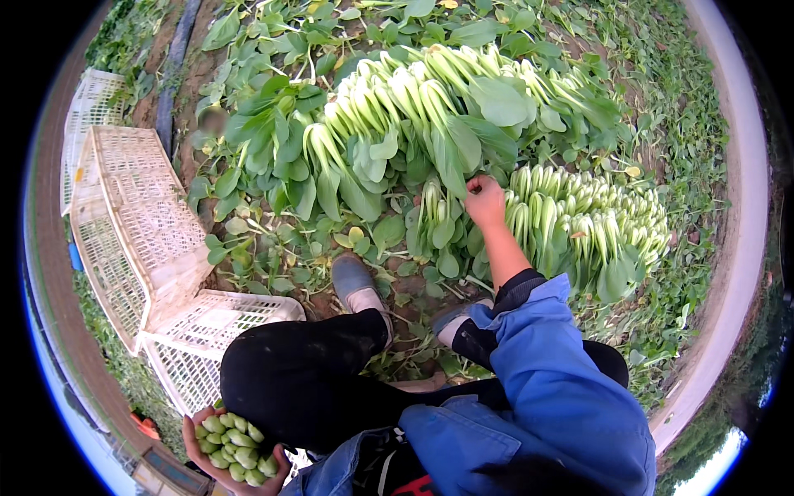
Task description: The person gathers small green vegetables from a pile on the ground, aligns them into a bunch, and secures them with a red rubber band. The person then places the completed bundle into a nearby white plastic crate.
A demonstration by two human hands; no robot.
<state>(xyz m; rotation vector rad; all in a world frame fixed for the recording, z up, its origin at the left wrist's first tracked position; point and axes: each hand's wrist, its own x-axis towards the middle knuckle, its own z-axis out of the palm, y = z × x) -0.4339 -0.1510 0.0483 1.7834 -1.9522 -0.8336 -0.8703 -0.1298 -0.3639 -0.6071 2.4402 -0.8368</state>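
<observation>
Down at the lower left, the left hand (236,463) is cupping a bundle of bok choy (233,449), its grip grasping the bunch with the cut pale-green stem ends facing up toward the camera. Farther forward, the right hand (485,201) is reaching out past the knees, fingers curled and pinching at the leaves of a small bok choy plant (437,227) lying just to its left on the soil; whether that grip is fully clenched on a stem is hard to tell. Cut plants are lying in two rows, a big row (413,107) ahead and a shorter row (591,219) just right of the right hand, stems pointing roughly toward the person, long axes running away. The right hand is clearly nearer to both rows; the left is well apart, beside the white crates (136,231) lying tipped on the ground. A grey shoe (354,281) is resting between crates and plants.
</observation>
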